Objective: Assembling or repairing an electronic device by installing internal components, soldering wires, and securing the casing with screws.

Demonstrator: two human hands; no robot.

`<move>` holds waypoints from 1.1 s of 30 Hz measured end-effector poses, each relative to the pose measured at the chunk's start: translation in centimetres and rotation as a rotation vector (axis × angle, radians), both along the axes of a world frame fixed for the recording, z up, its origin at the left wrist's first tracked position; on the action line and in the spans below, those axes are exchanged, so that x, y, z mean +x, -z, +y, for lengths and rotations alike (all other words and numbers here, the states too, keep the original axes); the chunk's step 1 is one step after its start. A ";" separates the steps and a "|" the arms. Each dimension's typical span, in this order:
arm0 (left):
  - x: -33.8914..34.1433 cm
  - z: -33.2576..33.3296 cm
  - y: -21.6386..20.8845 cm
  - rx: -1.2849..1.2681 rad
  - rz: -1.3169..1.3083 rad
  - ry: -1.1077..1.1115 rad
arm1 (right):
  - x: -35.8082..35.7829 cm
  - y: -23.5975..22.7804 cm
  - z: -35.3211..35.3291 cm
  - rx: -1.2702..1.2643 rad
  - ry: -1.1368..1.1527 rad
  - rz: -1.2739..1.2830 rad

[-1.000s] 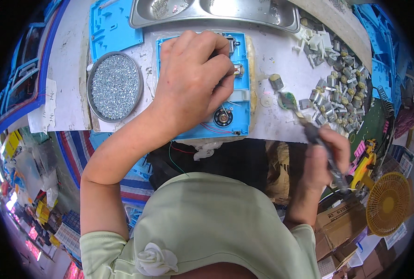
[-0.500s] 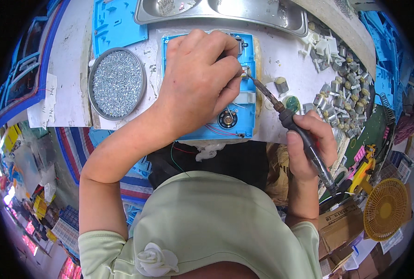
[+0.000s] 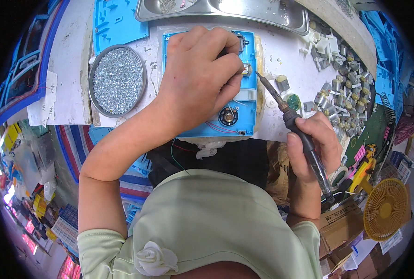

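A blue plastic housing (image 3: 248, 104) lies open on the table, with a small round speaker (image 3: 228, 116), thin red wires (image 3: 218, 127) and a small metal part (image 3: 247, 69) inside it. My left hand (image 3: 197, 76) reaches across the housing, its thumb and forefinger pinched beside that metal part. Whatever sits between those fingertips is too small to make out. To the right, my right hand (image 3: 316, 144) grips a soldering iron (image 3: 293, 122) by its dark handle. The iron's tip points up and left, just off the housing's right edge, apart from the metal part.
A round tin of small metal pins or screws (image 3: 117, 81) stands left of the housing. Behind are another blue plastic panel (image 3: 123, 21) and a steel tray (image 3: 221, 17). Many small motors (image 3: 337, 95) lie heaped at the right, near a green solder coil (image 3: 292, 101).
The soldering iron's tip has drawn back from the small metal part, out to the right. My right hand has shifted slightly right; my left hand stays nearly where it was.
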State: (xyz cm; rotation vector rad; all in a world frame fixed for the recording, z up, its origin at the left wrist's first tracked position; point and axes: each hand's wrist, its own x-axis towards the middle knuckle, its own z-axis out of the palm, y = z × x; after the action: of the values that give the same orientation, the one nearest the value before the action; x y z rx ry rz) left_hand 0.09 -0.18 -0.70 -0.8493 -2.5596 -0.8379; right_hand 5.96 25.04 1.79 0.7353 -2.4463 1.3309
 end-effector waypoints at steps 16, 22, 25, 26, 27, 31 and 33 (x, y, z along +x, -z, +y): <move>0.2 -0.3 -0.6 -0.005 -0.028 0.023 | -0.1 0.4 0.6 -0.057 0.043 -0.014; 0.0 -0.4 -0.7 0.029 -0.032 0.025 | -0.5 0.8 0.5 -0.072 0.022 0.020; -0.2 0.0 -0.8 -0.016 -0.006 0.000 | -0.8 0.9 0.5 -0.073 0.022 0.018; -0.3 0.2 -0.9 -0.039 0.006 -0.010 | -0.9 0.8 0.5 -0.069 0.022 0.016; -0.4 0.3 -1.0 -0.053 0.000 -0.014 | -0.9 0.8 0.5 -0.065 0.021 0.013; -0.8 0.7 -1.6 -0.096 -0.024 -0.014 | -1.1 1.0 0.4 -0.066 0.020 0.013; -1.0 0.9 -1.8 -0.114 -0.033 -0.012 | -1.1 1.0 0.4 -0.054 0.016 0.018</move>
State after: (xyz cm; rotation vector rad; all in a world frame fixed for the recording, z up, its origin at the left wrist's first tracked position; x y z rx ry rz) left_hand -0.91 0.67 1.07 -0.8591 -2.6607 -0.7139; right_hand 4.84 25.45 0.80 0.7099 -2.3873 1.3733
